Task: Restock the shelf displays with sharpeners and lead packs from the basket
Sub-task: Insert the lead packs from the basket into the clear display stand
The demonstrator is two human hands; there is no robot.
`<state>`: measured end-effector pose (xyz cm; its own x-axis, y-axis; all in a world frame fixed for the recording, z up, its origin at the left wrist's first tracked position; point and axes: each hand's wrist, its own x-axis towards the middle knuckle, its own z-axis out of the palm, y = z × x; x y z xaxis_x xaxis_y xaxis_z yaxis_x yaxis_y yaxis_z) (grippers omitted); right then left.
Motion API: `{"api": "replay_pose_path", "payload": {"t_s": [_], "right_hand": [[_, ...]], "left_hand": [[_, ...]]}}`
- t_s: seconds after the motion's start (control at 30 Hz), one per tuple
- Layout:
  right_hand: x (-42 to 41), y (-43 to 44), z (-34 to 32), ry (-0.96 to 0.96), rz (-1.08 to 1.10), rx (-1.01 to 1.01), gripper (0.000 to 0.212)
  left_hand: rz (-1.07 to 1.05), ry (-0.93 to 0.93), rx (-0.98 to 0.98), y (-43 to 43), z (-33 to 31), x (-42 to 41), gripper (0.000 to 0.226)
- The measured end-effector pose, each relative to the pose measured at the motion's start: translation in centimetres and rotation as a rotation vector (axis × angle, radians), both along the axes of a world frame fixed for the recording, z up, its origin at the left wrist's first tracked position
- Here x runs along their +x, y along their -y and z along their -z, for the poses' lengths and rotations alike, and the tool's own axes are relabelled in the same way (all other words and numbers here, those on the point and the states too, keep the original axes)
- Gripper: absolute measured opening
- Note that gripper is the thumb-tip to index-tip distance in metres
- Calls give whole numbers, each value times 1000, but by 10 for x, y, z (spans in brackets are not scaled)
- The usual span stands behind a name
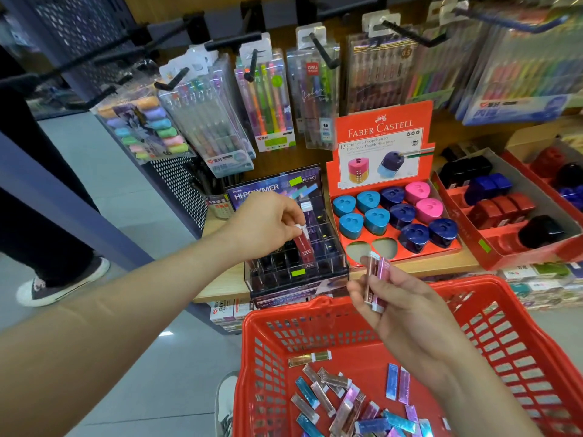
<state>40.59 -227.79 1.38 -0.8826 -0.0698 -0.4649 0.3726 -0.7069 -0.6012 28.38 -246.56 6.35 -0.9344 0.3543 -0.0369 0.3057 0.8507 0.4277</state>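
Here the left hand (pixel 268 223) reaches in from the left with the forearm stretched long and the wrist bent downward. Its thumb and fingertips pinch the white cap of a red lead pack (pixel 304 246). The pack hangs below and to the right of those fingers, its long axis tilted. Its lower end is just entering a compartment of the clear display case (pixel 284 277), so this hand looks the nearer one for the placing.

Right of the case, the right hand (pixel 410 313) hovers over the red basket (pixel 284 313), palm turned inward. Its curled fingers grip a few pink lead packs (pixel 377 280), which stand roughly upright above the fingertips, near the case's front corner. Below that hand, loose lead packs (pixel 344 405) lie scattered on the basket floor.
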Motion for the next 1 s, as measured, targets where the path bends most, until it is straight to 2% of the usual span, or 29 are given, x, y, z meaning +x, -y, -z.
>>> {"api": "replay_pose_path", "payload": {"t_s": [0.23,0.43,0.7,0.77,0.83,0.9,0.93,1.0], "right_hand": [[2,3,-3,7,-6,66,17],[3,6,-7,-8,-24,107,17],[5,12,-8,-38,-40,156,9],[5,13,-8,-38,-37,187,12],[5,13,-6,-30,-17,237,16],[4,13,-4,-53,-8,304,16],[4,13,-3,-79,-14,349,15],[4,13,-2,-135,-42,440,13]], "left_hand": [[74,3,-83,0,4,-1,10],[204,-180,-211,-3,22,4,15],[320,-294,-392,-6,35,6,20],[290,-290,-367,-6,33,7,22],[154,-152,-130,-10,21,10,19],[8,199,253,-18,3,15,17],[-11,366,375,-23,-6,18,20],[80,502,407,-28,-15,24,21]]}}
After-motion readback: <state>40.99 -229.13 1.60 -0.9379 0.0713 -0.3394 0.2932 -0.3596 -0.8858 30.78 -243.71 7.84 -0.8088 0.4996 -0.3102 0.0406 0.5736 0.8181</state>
